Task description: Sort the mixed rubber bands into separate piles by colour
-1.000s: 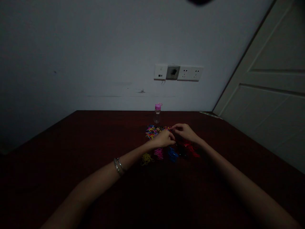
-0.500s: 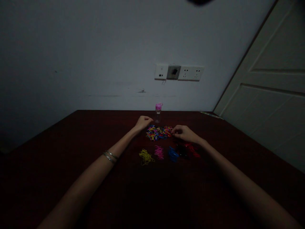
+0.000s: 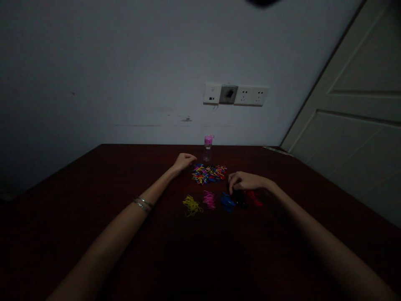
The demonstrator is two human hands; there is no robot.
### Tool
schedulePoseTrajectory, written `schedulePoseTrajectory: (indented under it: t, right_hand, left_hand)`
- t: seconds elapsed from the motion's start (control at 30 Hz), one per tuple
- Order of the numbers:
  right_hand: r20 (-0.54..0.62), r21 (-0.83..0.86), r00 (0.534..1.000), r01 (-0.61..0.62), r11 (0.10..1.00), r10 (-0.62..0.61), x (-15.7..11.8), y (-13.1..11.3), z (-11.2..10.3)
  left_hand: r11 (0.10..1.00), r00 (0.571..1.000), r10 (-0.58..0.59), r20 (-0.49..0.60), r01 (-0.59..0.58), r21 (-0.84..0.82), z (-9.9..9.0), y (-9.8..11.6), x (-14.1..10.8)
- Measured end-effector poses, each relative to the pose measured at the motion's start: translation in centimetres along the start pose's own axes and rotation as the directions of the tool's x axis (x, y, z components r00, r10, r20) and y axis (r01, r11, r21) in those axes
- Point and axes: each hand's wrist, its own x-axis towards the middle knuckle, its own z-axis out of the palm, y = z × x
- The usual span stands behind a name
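Note:
A mixed pile of small coloured bands (image 3: 209, 173) lies on the dark red table (image 3: 131, 161). Nearer to me are separate heaps: yellow (image 3: 191, 206), pink (image 3: 209, 200), blue (image 3: 227, 202), black (image 3: 241, 199) and red (image 3: 255, 198). My left hand (image 3: 184, 161) is closed at the fingertips, left of the mixed pile; anything between them is too small to make out. My right hand (image 3: 241, 182) hangs over the blue and black heaps, fingers bent together and pointing down; what they hold, if anything, cannot be seen. It partly covers the black and red heaps.
A small clear bottle (image 3: 207, 154) with a pink cap stands behind the mixed pile. Sockets and a switch (image 3: 235, 95) are on the wall behind. A panelled door (image 3: 351, 108) is at the right, and a thin strip (image 3: 278, 151) lies near the table's back right.
My right hand has left the edge of the mixed pile and come nearer to me, above the blue and black heaps. My left hand has shifted slightly left.

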Motion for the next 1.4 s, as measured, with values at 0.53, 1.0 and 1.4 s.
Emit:
schedulePoseTrajectory:
  t: [0.53,1.0,1.4]
  right_hand:
    - [-0.201,0.040,0.976,-0.074,0.996,0.080,0.5,1.4,0.0]
    - [-0.528,0.113,0.837,-0.100,0.989,0.145,2.8,3.6,3.3]
    - [-0.540,0.310,0.818,-0.024,0.951,0.197,1.9,3.3,1.5]
  left_hand:
    - [0.999,0.995,-0.002,0.103,0.007,-0.045,-0.4,-0.8,-0.8]
    - [0.999,0.993,0.026,0.112,-0.022,-0.034,-0.3,-0.6,-1.4]
    - [1.000,0.993,0.012,0.115,-0.010,-0.010,-0.3,-1.0,-1.0]
